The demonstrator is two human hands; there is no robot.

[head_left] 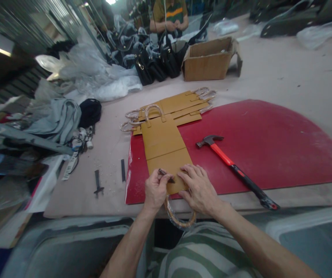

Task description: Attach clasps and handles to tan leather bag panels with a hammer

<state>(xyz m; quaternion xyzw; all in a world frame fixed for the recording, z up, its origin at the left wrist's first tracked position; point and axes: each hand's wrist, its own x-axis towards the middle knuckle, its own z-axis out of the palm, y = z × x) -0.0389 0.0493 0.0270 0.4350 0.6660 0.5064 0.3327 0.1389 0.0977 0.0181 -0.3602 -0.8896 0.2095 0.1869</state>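
Note:
A long tan leather panel (166, 139) lies lengthwise on a red mat (258, 146), with one plastic-wrapped handle at its far end and another hanging over the table edge. My left hand (155, 190) pinches a small dark metal tool (166, 175), its tip over the panel's near end. My right hand (198, 189) rests on the panel's near right corner, fingers spread, holding nothing that shows. To the right of it lies a claw hammer (226, 158) with a red and black handle.
More tan panels (180, 104) are stacked behind. A cardboard box (209, 60) and black bags (157, 63) stand at the back. Dark tools (97, 183) and a black bar (123, 170) lie left. Plastic wrap (96, 73) heaps up back left. Another person (170, 17) is beyond the table.

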